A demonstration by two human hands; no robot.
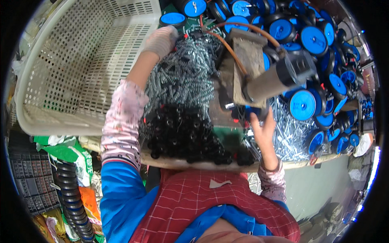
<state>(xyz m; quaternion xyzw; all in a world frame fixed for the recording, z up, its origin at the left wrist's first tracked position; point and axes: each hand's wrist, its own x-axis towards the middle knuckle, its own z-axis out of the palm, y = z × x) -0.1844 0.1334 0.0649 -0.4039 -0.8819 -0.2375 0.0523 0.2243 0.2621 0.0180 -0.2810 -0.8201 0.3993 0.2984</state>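
Observation:
My left hand, in a pale glove or wrap, is stretched out beside the basket's rim. A black wheel with a blue hub lies right past its fingers. Those fingers are blurred, and whether they hold anything is not visible. At the press fixture, my right hand grips a dark wheel by its edge, under the grey cylinder. The press hides part of that wheel. Between my arms lie a heap of metal springs and a pile of small black parts.
A large pale perforated basket stands at the left. Several blue-hubbed wheels are heaped at the back and right. Loose metal pins lie right of my right hand. An orange hose runs to the press. Bags lie below left.

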